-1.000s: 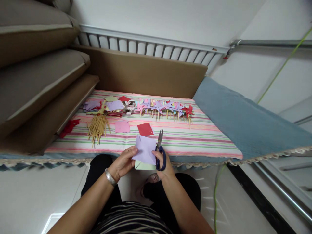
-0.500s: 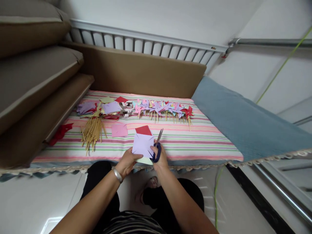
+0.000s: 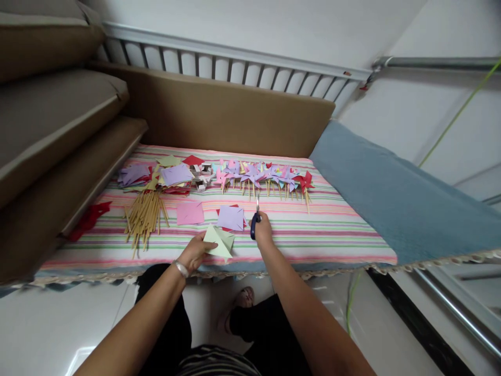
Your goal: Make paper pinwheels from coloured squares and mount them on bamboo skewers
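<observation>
My left hand pinches a pale green paper piece with slits cut in from its corners, its flaps standing a little apart. To the right, my right hand is closed round the dark blue handles of the scissors, whose blades point away from me. Between the hands and a bit farther off, a lilac paper square with corner slits lies over red paper. A pink slit square rests flat to the left of it.
A bundle of wooden sticks lies on the left of the striped cloth. Behind it are stacked paper squares and small white pieces. Finished paper pinwheels line the back. Large cushions lean at the left.
The lilac square has left my hands and now lies on the cloth over the red paper. My left hand keeps the pale green piece; my right hand, with the scissors, has moved away from it.
</observation>
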`<state>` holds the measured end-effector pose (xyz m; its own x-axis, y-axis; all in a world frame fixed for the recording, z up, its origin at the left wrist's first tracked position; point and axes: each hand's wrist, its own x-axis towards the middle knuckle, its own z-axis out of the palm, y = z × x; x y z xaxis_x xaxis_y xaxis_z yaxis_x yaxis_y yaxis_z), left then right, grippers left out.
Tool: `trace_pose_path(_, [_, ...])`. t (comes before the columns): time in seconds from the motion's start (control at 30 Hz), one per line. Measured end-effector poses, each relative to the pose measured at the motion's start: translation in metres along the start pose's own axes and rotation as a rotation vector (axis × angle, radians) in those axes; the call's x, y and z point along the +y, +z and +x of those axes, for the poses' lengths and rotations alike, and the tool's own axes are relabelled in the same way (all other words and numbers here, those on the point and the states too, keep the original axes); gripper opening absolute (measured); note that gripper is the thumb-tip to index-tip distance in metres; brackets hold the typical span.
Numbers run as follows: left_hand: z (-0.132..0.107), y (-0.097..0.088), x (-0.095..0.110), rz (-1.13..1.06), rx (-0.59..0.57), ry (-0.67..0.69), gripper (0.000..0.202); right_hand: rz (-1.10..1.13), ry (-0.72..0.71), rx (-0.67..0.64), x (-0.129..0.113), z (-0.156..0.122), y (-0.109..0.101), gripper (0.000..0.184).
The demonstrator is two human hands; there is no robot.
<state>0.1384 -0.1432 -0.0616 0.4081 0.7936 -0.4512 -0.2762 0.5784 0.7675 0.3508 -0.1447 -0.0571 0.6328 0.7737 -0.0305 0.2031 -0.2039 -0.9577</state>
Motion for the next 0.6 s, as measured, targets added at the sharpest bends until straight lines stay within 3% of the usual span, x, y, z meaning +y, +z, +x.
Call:
trace_pose_path(0.13, [-0.039, -0.008, 0.013, -0.029, -0.165, 0.023, 0.052, 0.194, 0.120, -0.166, 0.000, -0.054, -0.023, 0.052])
trace_pose_path(0.23, [-0.060, -0.001, 0.021, -0.063, -0.250, 0.045, 0.053, 0.334, 0.178, -0.291, -0.009, -0.105, -0.029, 0.051])
trace_pose_path(0.33, [-0.074, 0.010, 0.022, -0.040, -0.278, 0.050, 0.050, 0.618, 0.254, -0.393, -0.024, -0.139, -0.027, 0.050])
trace_pose_path(0.43, [-0.087, 0.018, 0.021, -0.001, -0.281, 0.078, 0.047, 0.707, 0.169, -0.357, -0.037, -0.152, -0.028, 0.050])
trace_pose_path(0.6, [-0.108, 0.023, 0.023, 0.036, -0.290, 0.094, 0.042, 0.636, 0.080, -0.298, -0.047, -0.156, -0.039, 0.050])
